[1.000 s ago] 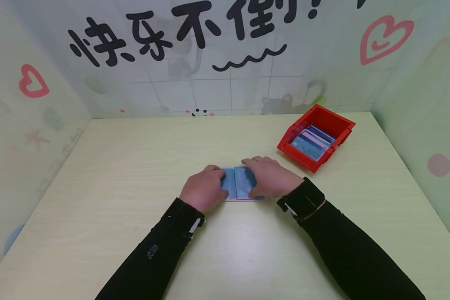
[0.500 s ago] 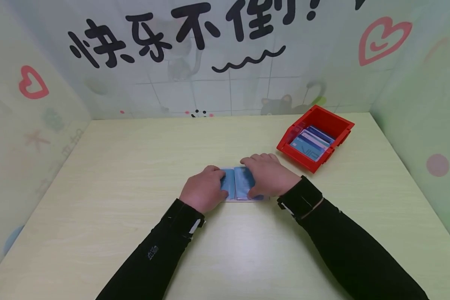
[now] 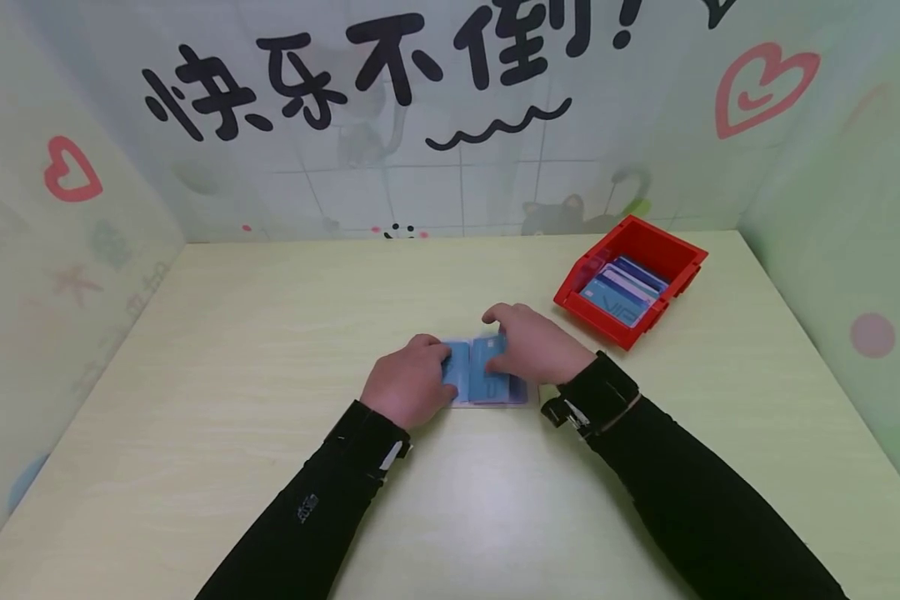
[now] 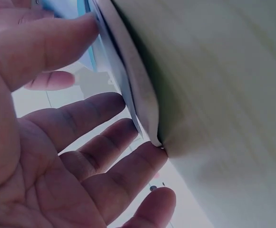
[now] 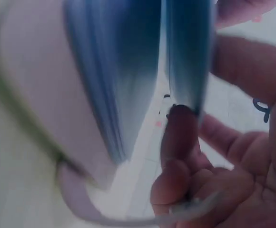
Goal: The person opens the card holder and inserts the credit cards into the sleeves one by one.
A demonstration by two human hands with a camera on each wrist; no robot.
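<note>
An open card holder (image 3: pixel 457 373) with clear sleeves and blue cards lies on the table in the head view. My left hand (image 3: pixel 407 382) holds its left side, thumb on the top page and fingers along the edge, as the left wrist view shows. Between thumb and fingers my right hand (image 3: pixel 540 346) pinches a page with a blue card (image 3: pixel 487 379), raised from the right-hand stack. In the right wrist view this page (image 5: pixel 188 52) stands apart from the pages under it, and a pale strap (image 5: pixel 76 190) loops out from the cover.
A red bin (image 3: pixel 591 322) stands at the back right, with several cards (image 3: pixel 618 296) in it, one marked VIP. Printed walls (image 3: pixel 435 196) bound the pale wooden table (image 3: pixel 270 333) at the back and both sides.
My right hand has drawn slightly up and left, lifting the page off the right-hand stack, so purple sleeves show beneath. The left hand stays in place on the card holder.
</note>
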